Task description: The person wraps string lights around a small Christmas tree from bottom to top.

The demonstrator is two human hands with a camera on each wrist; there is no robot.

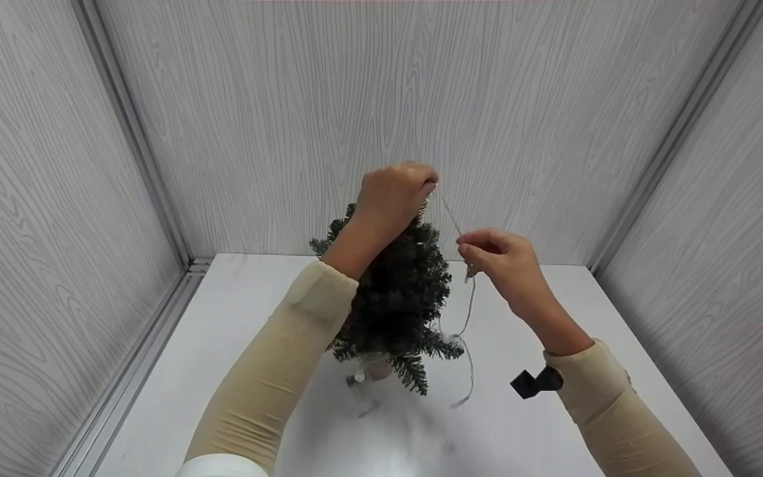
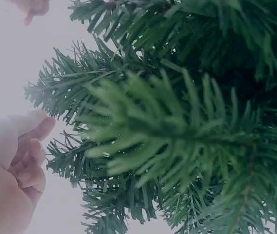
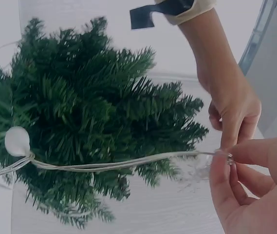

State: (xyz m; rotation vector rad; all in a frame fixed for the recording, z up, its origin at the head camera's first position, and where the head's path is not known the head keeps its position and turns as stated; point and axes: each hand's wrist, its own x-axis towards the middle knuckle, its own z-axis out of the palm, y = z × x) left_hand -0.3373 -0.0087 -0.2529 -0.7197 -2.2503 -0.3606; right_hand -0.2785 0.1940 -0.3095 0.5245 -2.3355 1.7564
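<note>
A small green artificial Christmas tree (image 1: pixel 401 291) stands on the white table. Over its top my left hand (image 1: pixel 395 189) pinches one end of a thin, pale string-light wire (image 1: pixel 449 213). To the right of the tree, my right hand (image 1: pixel 504 262) holds the same wire between thumb and fingertips, and the rest hangs down past the lower branches. In the right wrist view, several strands run from the right fingertips across the tree to a round white bulb (image 3: pixel 17 141). Blurred branches (image 2: pixel 143 126) fill most of the left wrist view, beside the left hand's curled fingers.
Loose wire trails down to the white table (image 1: pixel 520 430), right of the tree. Beside the tree's pale base (image 1: pixel 376 366) lies a small grey and white piece (image 1: pixel 355 379). Wood-grain panels (image 1: pixel 275 119) enclose the back and sides. A black mount (image 1: pixel 537 383) sticks out from the right sleeve.
</note>
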